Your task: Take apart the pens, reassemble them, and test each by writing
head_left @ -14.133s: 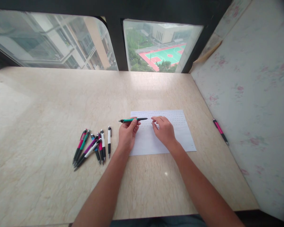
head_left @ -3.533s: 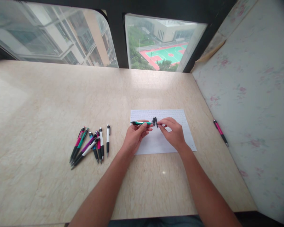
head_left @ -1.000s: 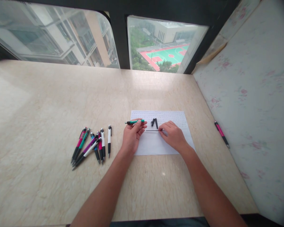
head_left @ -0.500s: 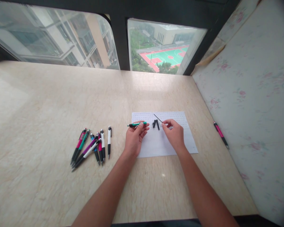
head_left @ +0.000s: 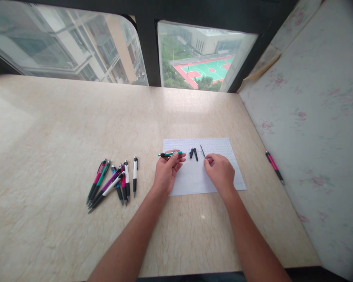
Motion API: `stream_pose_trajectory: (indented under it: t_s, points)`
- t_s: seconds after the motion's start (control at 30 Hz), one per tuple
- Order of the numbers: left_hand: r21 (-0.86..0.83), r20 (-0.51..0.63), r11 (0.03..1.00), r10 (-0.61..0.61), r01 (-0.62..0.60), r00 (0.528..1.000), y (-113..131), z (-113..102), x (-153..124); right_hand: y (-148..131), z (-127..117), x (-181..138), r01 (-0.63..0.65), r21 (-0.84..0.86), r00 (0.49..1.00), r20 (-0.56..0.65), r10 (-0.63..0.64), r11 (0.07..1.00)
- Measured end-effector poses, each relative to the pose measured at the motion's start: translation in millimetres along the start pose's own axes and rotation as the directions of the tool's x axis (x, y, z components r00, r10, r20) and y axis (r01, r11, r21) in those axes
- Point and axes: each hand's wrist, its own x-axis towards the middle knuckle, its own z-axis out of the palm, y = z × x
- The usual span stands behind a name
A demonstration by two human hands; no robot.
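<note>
My left hand (head_left: 166, 172) pinches a green and black pen barrel (head_left: 170, 154) level above the left edge of a white sheet of paper (head_left: 191, 180). My right hand (head_left: 220, 172) is closed on a thin black refill (head_left: 202, 151), whose free end points away from me over the sheet. Two small black pen parts (head_left: 193, 153) lie on the paper between my hands.
Several pens in pink, green, blue, purple and white lie in a loose bunch (head_left: 114, 182) on the beige marble tabletop (head_left: 76, 129) to the left. One pink and black pen (head_left: 274, 167) rests at the right edge by the flowered wall. Windows run along the far side.
The refill has come out of the barrel in my right hand. It swung from lying sideways to pointing away from me. My left hand has kept the barrel nearly still.
</note>
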Motion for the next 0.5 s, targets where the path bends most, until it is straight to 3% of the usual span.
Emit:
stream_pose_trajectory:
  t_s: [0.17, 0.33, 0.43, 0.5]
  points:
    - [0.027, 0.013, 1.000, -0.005, 0.004, 1.000, 1, 0, -1, -1, -8, 8, -0.075, 0.110, 0.997, 0.019, 0.073, 0.991]
    - [0.062, 0.023, 0.998, 0.016, -0.018, 1.000, 2, 3, -3, -8, -10, 21, -0.069, 0.399, 0.997, 0.053, 0.052, 0.914]
    - [0.108, 0.049, 0.994, 0.022, -0.027, 0.999, 3, 6, -5, -18, -9, 17, -0.197, 0.628, 0.979, 0.168, 0.116, 0.753]
    - [0.140, 0.080, 0.989, 0.032, -0.043, 0.996, 3, 7, -7, -26, -8, 10, -0.345, 0.770, 0.937, 0.319, 0.144, 0.536]
